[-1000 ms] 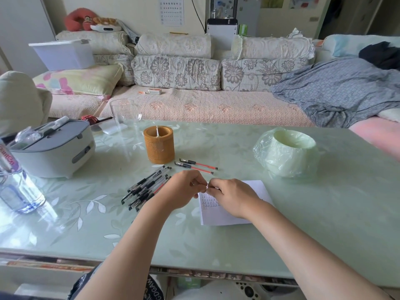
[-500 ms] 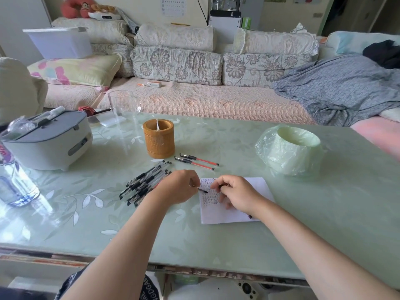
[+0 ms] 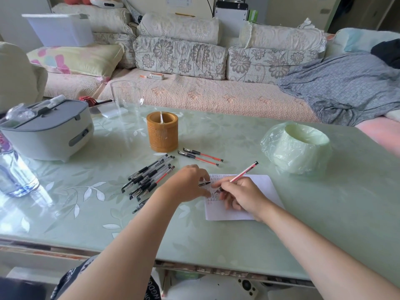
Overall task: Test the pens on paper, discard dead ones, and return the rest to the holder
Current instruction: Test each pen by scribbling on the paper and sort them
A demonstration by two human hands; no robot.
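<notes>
Meanwhile the right hand (image 3: 240, 194) gripped a red pen (image 3: 244, 171), tip down on the paper (image 3: 259, 191), while the left hand (image 3: 186, 182) pinched a slim black cap (image 3: 204, 183) at the sheet's left edge. Loose pens (image 3: 149, 178) lay left of it, nearer than the bamboo holder (image 3: 162, 132).

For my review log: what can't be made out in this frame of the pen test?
Head view, the only one:
1. Tip of the red pen: hidden behind fingers of the right hand, so fresh ink cannot be confirmed.
2. Marks on the paper: too small to read.
3. Contents of the holder and the bagged bin: hidden by their own walls.
4. The black cap: mostly covered by the left hand pinching it.
</notes>
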